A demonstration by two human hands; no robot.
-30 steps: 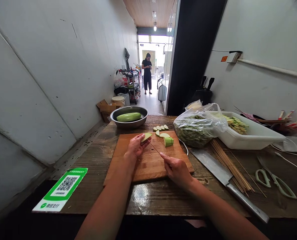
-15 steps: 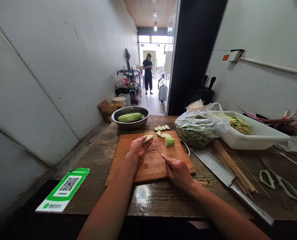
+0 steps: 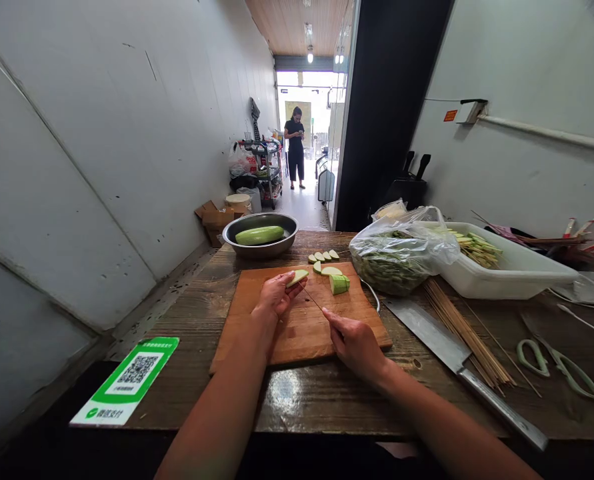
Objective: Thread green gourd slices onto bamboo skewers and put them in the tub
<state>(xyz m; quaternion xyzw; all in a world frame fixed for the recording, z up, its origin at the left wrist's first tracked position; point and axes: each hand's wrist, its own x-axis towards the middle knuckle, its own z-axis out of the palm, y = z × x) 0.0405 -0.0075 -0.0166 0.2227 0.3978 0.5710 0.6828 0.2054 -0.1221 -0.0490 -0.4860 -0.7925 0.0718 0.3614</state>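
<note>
Between the fingers of my left hand [image 3: 275, 293] is a pale green-edged zucchini slice [image 3: 297, 277], held above the cutting board [image 3: 297, 333]. My right hand [image 3: 354, 340] pinches a thin wooden skewer [image 3: 313, 297], whose far end reaches the slice; whether the tip is inside it I cannot tell. On the board's far right lie a cut zucchini chunk [image 3: 339, 285] and loose slices [image 3: 331, 271]. Past the board's far edge, several slices sit in a row [image 3: 323, 256]. A whole zucchini [image 3: 259, 235] rests in a metal bowl [image 3: 231, 241].
Right of the board lie a cleaver [image 3: 429, 333], a bundle of skewers [image 3: 469, 333] and scissors [image 3: 559, 363]. Behind them are a plastic bag of greens [image 3: 397, 260] and a white tub [image 3: 517, 280]. A green QR card [image 3: 127, 383] lies left. A person [image 3: 295, 143] stands far back.
Almost nothing differs. Both hands keep the same grip on the slice and the skewer, and the view has shifted very slightly.
</note>
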